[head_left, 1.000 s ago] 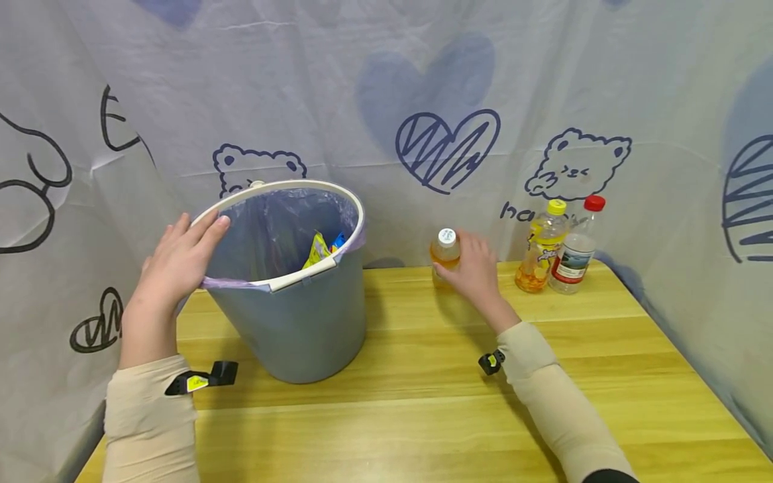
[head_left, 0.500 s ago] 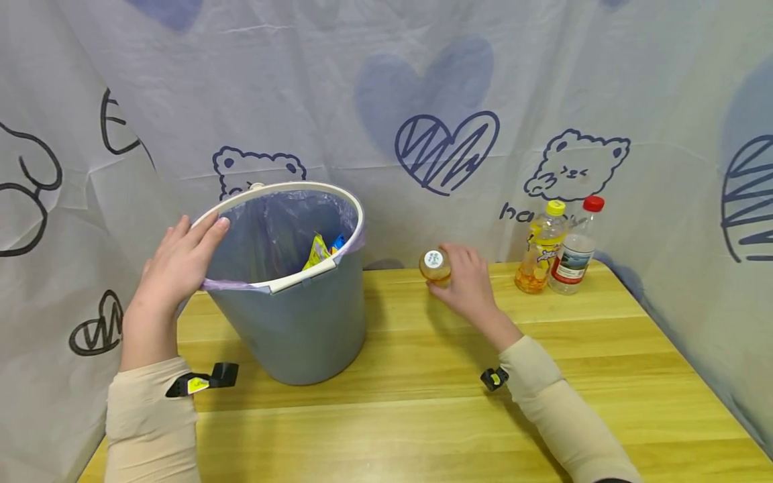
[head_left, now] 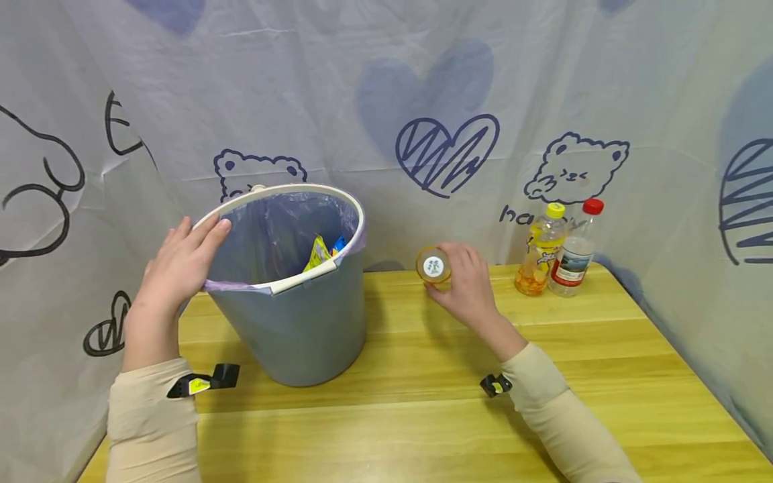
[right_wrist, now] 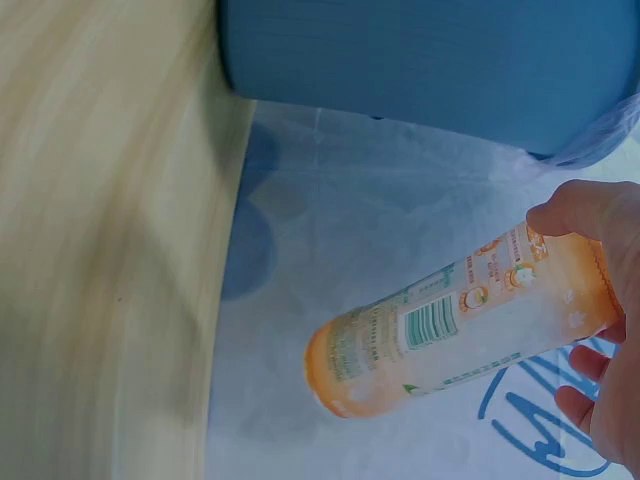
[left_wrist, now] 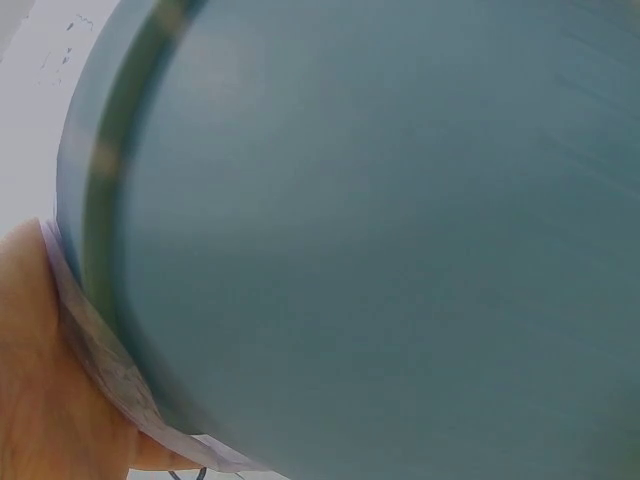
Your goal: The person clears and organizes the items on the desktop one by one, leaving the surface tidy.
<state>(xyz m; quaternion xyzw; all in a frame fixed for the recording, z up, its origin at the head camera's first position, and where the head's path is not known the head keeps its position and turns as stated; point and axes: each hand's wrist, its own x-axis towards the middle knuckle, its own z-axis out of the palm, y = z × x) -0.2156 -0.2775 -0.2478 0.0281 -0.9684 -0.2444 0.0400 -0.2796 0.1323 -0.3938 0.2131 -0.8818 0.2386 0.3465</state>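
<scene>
My left hand (head_left: 178,268) rests on the left rim of a grey-blue trash can (head_left: 302,335), which has a white rim and a thin purplish liner bag. The left wrist view shows that hand (left_wrist: 50,380) against the bin's edge beside the bag. With thumb and fingers my right hand (head_left: 468,285) grips a plastic bottle (head_left: 433,266); the head view shows its white cap from above. From the right wrist view, the bottle (right_wrist: 440,325) has an orange-and-white label with a barcode, is held near its cap end, and hangs apart from the table.
Farther right on the table (head_left: 386,436) stand a yellow-capped bottle (head_left: 543,251) and a red-capped bottle (head_left: 574,258), side by side. Inside the can are a yellow wrapper (head_left: 317,253) and a blue one (head_left: 338,245). A printed cloth (head_left: 386,87) hangs behind the table.
My right hand has lifted the white-capped bottle and shifted slightly left. The bottle's cap now faces the head camera. My left hand stays on the rim.
</scene>
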